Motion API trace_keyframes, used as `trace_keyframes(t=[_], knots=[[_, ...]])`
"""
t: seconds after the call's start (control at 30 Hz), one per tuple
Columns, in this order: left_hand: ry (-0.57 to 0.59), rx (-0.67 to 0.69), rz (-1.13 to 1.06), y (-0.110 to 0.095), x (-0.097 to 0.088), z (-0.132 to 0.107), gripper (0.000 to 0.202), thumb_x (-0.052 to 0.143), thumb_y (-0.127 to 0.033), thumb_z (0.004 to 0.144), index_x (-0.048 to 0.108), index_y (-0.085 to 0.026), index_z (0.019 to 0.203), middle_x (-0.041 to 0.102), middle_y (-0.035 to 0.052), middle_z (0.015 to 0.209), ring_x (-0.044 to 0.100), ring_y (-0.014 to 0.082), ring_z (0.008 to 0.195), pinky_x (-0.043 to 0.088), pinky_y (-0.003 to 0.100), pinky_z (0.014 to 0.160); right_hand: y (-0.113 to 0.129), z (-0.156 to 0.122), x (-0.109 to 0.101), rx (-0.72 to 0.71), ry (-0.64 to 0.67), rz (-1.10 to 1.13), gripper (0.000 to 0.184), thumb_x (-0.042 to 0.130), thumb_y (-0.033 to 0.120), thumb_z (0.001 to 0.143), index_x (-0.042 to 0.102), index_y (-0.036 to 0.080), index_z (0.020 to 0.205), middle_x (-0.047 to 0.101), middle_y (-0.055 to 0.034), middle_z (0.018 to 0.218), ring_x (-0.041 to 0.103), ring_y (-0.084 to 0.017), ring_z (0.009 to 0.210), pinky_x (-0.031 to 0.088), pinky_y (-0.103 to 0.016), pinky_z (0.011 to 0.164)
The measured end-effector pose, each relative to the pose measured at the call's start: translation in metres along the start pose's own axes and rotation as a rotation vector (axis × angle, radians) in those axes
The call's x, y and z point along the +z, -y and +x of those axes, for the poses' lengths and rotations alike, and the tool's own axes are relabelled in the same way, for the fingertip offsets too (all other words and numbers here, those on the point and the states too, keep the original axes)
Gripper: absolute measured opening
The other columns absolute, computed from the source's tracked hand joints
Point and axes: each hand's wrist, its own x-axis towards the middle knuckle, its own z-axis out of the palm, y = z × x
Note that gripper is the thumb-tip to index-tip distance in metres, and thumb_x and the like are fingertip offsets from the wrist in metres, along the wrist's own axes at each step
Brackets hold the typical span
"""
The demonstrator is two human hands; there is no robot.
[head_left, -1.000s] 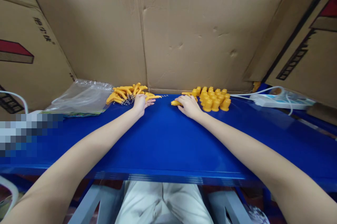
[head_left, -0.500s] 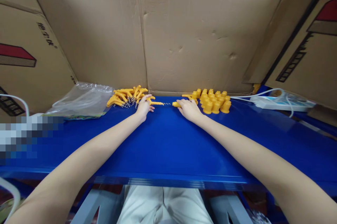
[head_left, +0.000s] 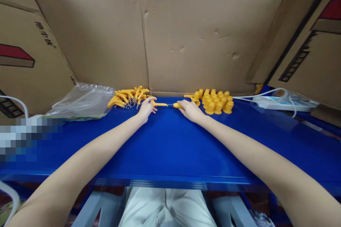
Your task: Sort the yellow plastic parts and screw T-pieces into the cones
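Note:
In my left hand (head_left: pixel 146 110) is a yellow ridged plastic piece (head_left: pixel 161 104), gripped at its wider end. A thin metal coil (head_left: pixel 170 104) sticks out of its tip toward the right. My right hand (head_left: pixel 192 110) is closed over a small yellow plastic piece (head_left: pixel 177 105), whose narrow end points at the coil. The coil's tip is close to that end; whether they touch is too small to tell. Past my left hand lies a heap of similar yellow pieces (head_left: pixel 125 95) with metal coils. Close by my right hand, several yellow flared caps (head_left: pixel 217 106) stand in rows.
A clear plastic bag (head_left: pixel 84 101) rests on the blue table (head_left: pixel 170 149) at the left. Cardboard (head_left: pixel 197 35) walls the back. On the right are a white power strip (head_left: pixel 287 104) and its cables. A loose yellow piece (head_left: pixel 189 96) lies behind my right hand.
The ridged piece in my left hand has shifted slightly right, and the gap to the piece under my right hand has narrowed. Both hands keep their hold.

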Motion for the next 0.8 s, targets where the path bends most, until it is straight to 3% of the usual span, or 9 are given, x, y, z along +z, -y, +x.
trace_keyframes(t=[0.2,0.33,0.63,0.7,0.8], knots=[[-0.004,0.018,0.017,0.000,0.000,-0.001,0.032,0.034,-0.004,0.091,0.056,-0.013,0.112,0.055,0.0001,0.076,0.050,0.0050,0.044,0.040,0.017,0.043,0.003,-0.002,-0.002,0.063,-0.017,-0.030,0.036,0.047,0.018,0.094,0.057,0.014,0.128,0.062,-0.0153,0.124,0.058,-0.029,0.112,0.041,-0.042,0.091],[0.030,0.044,0.049,0.002,-0.001,0.000,0.032,0.035,-0.005,0.091,0.056,-0.013,0.114,0.055,0.0001,0.078,0.050,0.0042,0.046,0.040,0.017,0.044,0.002,-0.001,-0.001,0.024,-0.039,-0.020,0.035,0.047,0.017,0.093,0.058,0.014,0.127,0.062,-0.0160,0.124,0.058,-0.029,0.111,0.041,-0.043,0.090],[0.278,0.287,0.288,0.019,0.005,0.001,0.025,0.054,-0.014,0.085,0.058,-0.013,0.110,0.059,-0.0026,0.066,0.052,0.0077,0.052,0.043,0.021,0.055,-0.005,0.001,0.007,-0.128,-0.142,0.076,0.041,0.045,0.017,0.094,0.055,0.016,0.134,0.062,-0.0157,0.125,0.062,-0.027,0.101,0.044,-0.042,0.087],[0.279,0.350,0.403,0.021,0.004,0.001,0.028,0.059,-0.021,0.083,0.057,-0.015,0.109,0.056,-0.0041,0.063,0.051,0.0092,0.052,0.042,0.021,0.054,-0.005,0.001,0.007,-0.111,-0.135,0.082,0.041,0.045,0.018,0.095,0.055,0.016,0.134,0.061,-0.0153,0.125,0.062,-0.027,0.103,0.044,-0.042,0.087],[0.258,0.474,0.758,0.018,-0.002,-0.001,0.035,0.065,-0.031,0.077,0.057,-0.020,0.110,0.056,-0.0037,0.064,0.058,0.0154,0.061,0.044,0.025,0.059,-0.004,0.001,0.006,-0.071,-0.125,0.087,0.040,0.046,0.019,0.095,0.055,0.018,0.134,0.061,-0.0138,0.126,0.060,-0.028,0.107,0.043,-0.041,0.088]])
